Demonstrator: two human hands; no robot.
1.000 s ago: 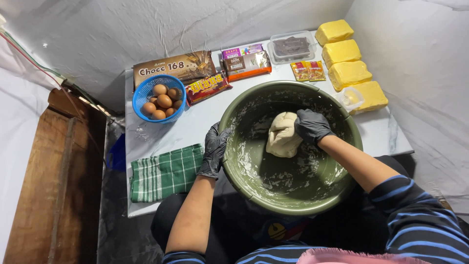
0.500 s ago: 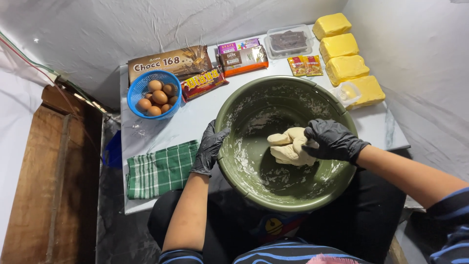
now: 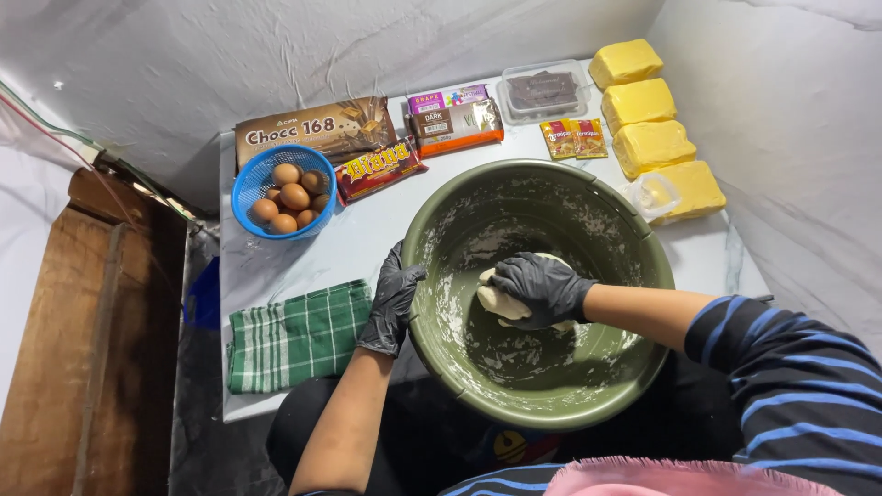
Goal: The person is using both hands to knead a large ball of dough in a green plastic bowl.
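A big olive-green bowl (image 3: 634,239), smeared inside with flour, sits on the white table in front of me. A pale lump of dough (image 3: 493,301) lies in its middle. My right hand (image 3: 540,287), in a black glove, presses down on top of the dough and covers most of it. My left hand (image 3: 393,303), also in a black glove, grips the bowl's left rim.
A green checked cloth (image 3: 299,335) lies left of the bowl. Behind it are a blue basket of brown eggs (image 3: 287,193), several chocolate packets (image 3: 317,133), a clear tub (image 3: 542,90) and yellow butter blocks (image 3: 650,147). A wooden board (image 3: 83,340) stands at far left.
My right hand has carried the dough from the bowl's far side to its middle and now presses on it. My left hand stays on the rim.
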